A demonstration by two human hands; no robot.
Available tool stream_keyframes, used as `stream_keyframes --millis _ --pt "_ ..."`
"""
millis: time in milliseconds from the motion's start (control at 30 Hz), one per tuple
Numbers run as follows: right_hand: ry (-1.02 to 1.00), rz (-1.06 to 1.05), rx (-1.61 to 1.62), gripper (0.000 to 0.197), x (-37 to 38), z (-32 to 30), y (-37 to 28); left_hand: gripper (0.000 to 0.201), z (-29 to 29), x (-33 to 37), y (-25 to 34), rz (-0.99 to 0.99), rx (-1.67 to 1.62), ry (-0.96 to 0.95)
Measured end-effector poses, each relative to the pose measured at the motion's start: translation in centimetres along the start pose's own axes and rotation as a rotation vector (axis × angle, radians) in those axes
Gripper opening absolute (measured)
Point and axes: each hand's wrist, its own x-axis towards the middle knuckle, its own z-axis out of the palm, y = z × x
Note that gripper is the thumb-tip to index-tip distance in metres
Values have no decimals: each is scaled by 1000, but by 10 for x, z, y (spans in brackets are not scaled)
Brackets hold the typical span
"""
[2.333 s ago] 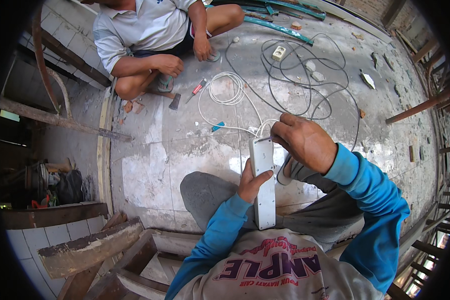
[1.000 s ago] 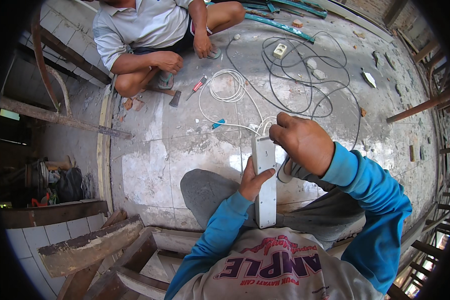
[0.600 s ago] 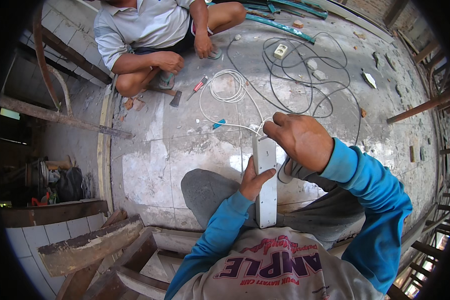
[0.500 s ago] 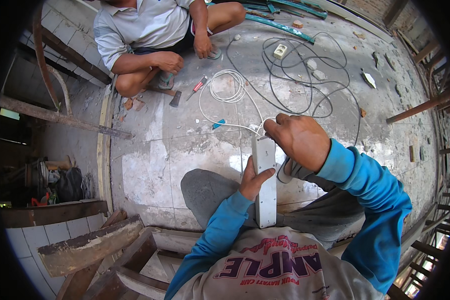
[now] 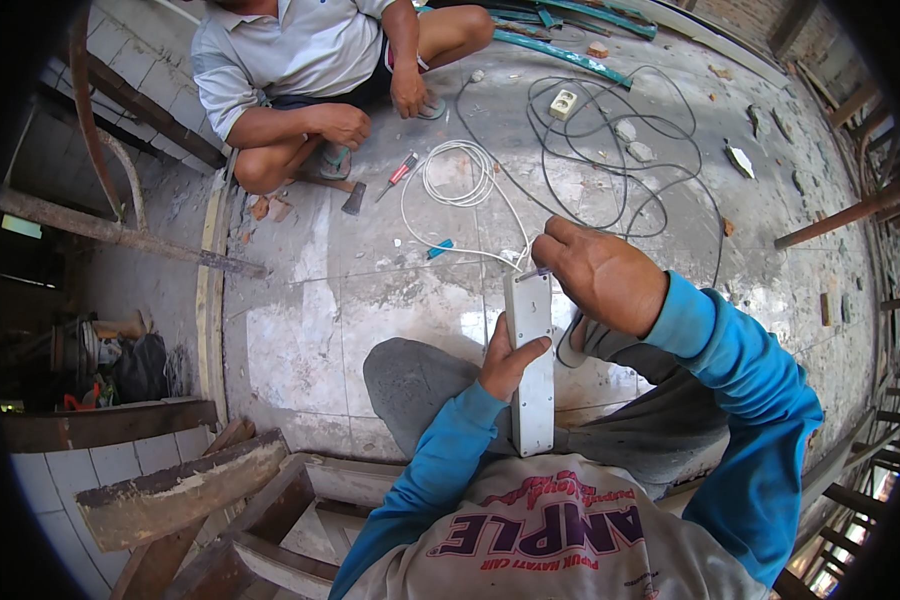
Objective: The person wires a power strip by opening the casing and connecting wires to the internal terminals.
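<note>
Head view: the white power strip point(image 5: 532, 400) stands lengthwise in front of the person's shirt point(image 5: 550, 510), its flat face up, and serves as the reference for everything else. The left hand point(image 5: 511, 360) is closed around its left edge, thumb laid across the face about midway along. At the strip's far end, the right hand point(image 5: 602, 275) has its fingers drawn tightly together on a thin tool point(image 5: 539, 271), mostly hidden, whose tip seems to meet the face there; exactly where it bears cannot be made out. The chief risk, I judge, is the tip skidding off the smooth face, because the tool works at the end while the only visible grip is lower down, so sideways force could swivel the strip. A slip toward the near end could reach the left thumb. Small fasteners point(image 5: 521, 338) dot the face; any that came loose could vanish among the debris on the floor point(image 5: 300, 340) left of the strip. The white cable point(image 5: 453, 204), coiled beyond the far end, runs back to it, so a snag could tug the strip askew. The dark cable point(image 5: 626, 180), looped beyond and to the right, could catch a foot.
</note>
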Motion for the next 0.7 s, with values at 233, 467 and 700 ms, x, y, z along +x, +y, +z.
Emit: stream_keyframes --millis 233,467,700 --pt "-23 146 -34 22 0 -4 -12 57 0 2 -3 35 56 12" --pt "-145 120 -145 23 2 -9 -8 58 -1 2 -5 44 49 16" --pt "-9 -7 -91 26 -2 -2 4 61 1 0 0 0 14 -2"
